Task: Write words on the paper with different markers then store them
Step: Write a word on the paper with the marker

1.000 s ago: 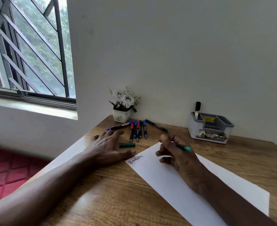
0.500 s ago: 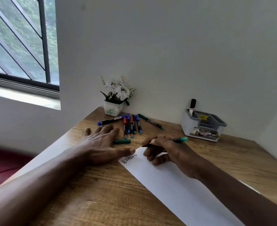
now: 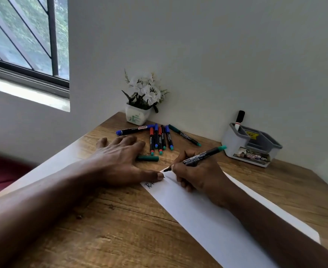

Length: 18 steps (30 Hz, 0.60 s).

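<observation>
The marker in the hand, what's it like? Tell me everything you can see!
The marker has a slim black barrel with white print and a green back end; it looks plastic. Uncapped, it slants, green end up, dark tip down at the far corner of the paper. The right hand pinches it near the tip.

A handwritten word beginning with "R" is seen at the near corner of the paper; the remaining letters are covered by the thumb of the left hand. On the front label of the grey organizer, "OPC" is made out. The white print on the held marker cannot be read.
</observation>
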Available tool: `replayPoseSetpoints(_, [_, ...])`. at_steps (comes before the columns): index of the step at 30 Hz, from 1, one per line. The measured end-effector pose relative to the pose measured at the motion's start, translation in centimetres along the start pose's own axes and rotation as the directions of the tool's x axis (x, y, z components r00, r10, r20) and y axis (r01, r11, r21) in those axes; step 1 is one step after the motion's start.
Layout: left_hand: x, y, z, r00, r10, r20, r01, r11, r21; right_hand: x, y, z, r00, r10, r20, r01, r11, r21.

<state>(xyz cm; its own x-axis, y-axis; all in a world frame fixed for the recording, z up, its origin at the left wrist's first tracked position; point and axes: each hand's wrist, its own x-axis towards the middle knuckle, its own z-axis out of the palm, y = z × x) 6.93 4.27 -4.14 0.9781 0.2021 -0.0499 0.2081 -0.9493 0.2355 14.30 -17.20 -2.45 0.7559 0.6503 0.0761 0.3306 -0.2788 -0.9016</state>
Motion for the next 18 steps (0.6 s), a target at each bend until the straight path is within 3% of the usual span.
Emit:
replayPoseSetpoints(6, [-0.2,0.31,-0.37,1.0,-0.019,0.024,0.019,1.0,0.001,0.01,0.83,0.56,0.982,-0.153,-0.112,0.13,0.973,-0.193])
replayPoseSetpoints(18, [-0.4,0.57,-0.67,0.999,-0.024,0.038,0.023,1.0,0.005,0.14,0.98,0.34,0.987,-0.145,-0.069,0.135,0.982,-0.13])
